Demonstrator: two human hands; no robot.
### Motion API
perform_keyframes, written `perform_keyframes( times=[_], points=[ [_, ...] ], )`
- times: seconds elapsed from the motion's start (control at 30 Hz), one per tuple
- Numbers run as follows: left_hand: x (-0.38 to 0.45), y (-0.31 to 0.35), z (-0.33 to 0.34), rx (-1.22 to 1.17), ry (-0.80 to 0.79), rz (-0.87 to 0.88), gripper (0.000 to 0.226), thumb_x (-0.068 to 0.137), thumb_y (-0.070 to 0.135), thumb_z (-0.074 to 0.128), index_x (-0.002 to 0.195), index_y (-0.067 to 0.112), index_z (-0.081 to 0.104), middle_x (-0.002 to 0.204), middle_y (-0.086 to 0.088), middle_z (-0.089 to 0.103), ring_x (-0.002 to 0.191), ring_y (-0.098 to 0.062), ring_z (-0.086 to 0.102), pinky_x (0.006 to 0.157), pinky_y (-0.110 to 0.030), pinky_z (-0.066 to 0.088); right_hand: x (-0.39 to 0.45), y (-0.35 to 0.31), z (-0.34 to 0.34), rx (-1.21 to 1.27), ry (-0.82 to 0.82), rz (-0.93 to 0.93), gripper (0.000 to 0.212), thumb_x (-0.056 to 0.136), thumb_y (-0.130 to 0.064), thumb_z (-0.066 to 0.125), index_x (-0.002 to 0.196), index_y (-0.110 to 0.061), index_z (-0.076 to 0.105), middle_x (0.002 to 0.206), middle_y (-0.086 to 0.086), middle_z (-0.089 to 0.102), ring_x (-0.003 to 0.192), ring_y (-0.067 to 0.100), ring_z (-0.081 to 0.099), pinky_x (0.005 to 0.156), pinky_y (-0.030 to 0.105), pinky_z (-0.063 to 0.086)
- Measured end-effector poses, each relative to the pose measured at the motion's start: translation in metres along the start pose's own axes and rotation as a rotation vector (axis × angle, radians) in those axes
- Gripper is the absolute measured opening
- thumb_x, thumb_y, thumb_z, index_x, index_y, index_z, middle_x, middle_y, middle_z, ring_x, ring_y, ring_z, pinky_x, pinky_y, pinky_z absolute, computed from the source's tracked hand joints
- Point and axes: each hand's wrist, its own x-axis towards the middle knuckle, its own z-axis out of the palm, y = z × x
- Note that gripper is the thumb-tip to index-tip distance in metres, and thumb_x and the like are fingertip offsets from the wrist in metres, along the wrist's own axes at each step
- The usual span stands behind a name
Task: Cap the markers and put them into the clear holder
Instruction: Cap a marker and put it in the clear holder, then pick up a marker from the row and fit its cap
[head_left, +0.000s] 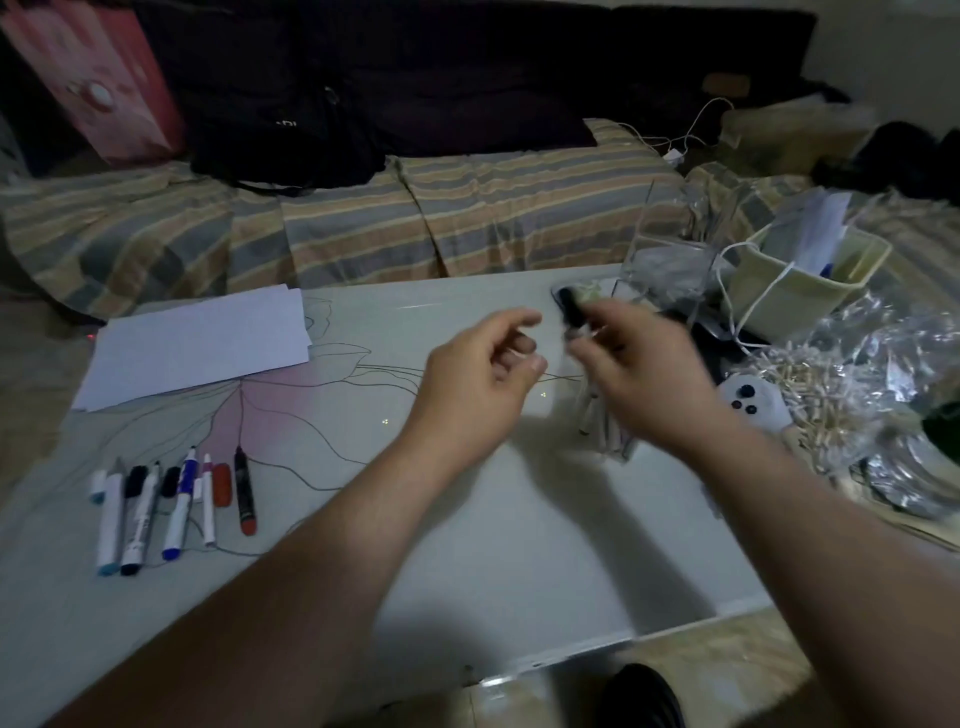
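My right hand (639, 364) grips a black-capped marker (574, 314), held upright and blurred, just above the clear holder (605, 421), which has several white markers standing in it. My left hand (483, 374) hovers beside it, fingers loosely curled, holding nothing. At the table's left front lie several uncapped markers (140, 514) in a row, with loose caps (222, 484) among them: white-bodied ones with blue and black ends, and a black and red one (244, 491).
White paper sheets (200, 345) lie at the back left of the white table (467, 545). On the right stand a tall clear container (670, 260), a pale bag (800, 280), crinkled plastic with wooden pegs (810, 395) and a white controller (750, 402). A striped sofa runs behind.
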Motion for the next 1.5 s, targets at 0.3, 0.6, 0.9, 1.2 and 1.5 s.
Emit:
perform_keyframes(
  times=[0.3,0.6,0.9,1.2,1.5],
  points=[
    [-0.02,-0.034,0.038,0.381,-0.373,0.049,0.033,0.091,0.029,0.065,0.123,0.036,0.066,0.126,0.012,0.057,0.109,-0.007,0.055,0.101,-0.024,0.043,0.005,0.065,-0.018,-0.11,0.223,0.141,0.045,0.094,-0.012,0.064,0.132,-0.033,0.049,0.099,-0.004,0.063,0.082,0.019,0.059,0.072,0.033,0.044],
    [-0.025,-0.039,0.034,0.373,-0.407,0.025,0.025,0.093,0.028,0.062,0.114,0.04,0.068,0.124,0.013,0.057,0.107,-0.006,0.055,0.1,-0.031,0.047,0.001,0.068,0.003,-0.747,-0.088,0.224,0.036,0.102,-0.05,0.04,0.087,-0.027,0.063,0.085,-0.002,0.061,0.089,0.027,0.046,0.072,0.039,0.034],
    [-0.03,-0.051,0.013,0.419,-0.425,0.008,0.024,0.094,0.031,0.06,0.115,0.04,0.067,0.126,0.014,0.056,0.111,-0.007,0.055,0.101,-0.03,0.045,-0.007,0.063,0.025,-0.42,-0.25,0.188,0.041,0.102,-0.043,0.048,0.137,-0.022,0.048,0.132,0.007,0.056,0.113,0.032,0.057,0.088,0.043,0.049],
    [-0.023,-0.07,-0.051,0.522,-0.36,-0.082,0.024,0.093,0.03,0.062,0.114,0.037,0.07,0.116,0.011,0.062,0.103,-0.007,0.057,0.097,-0.029,0.046,0.009,0.022,0.053,-0.461,-0.274,0.14,0.064,0.094,-0.051,0.049,0.15,-0.034,0.025,0.142,0.004,0.047,0.12,0.032,0.056,0.087,0.046,0.051],
    [-0.039,-0.129,-0.164,0.746,-0.214,-0.471,0.023,0.095,0.025,0.058,0.107,0.039,0.072,0.118,0.011,0.069,0.107,-0.017,0.064,0.093,-0.035,0.054,0.027,-0.073,0.074,-0.345,-0.168,-0.004,0.044,0.092,-0.044,0.052,0.135,-0.031,0.056,0.128,0.002,0.058,0.115,0.028,0.058,0.09,0.041,0.051]
  ],
)
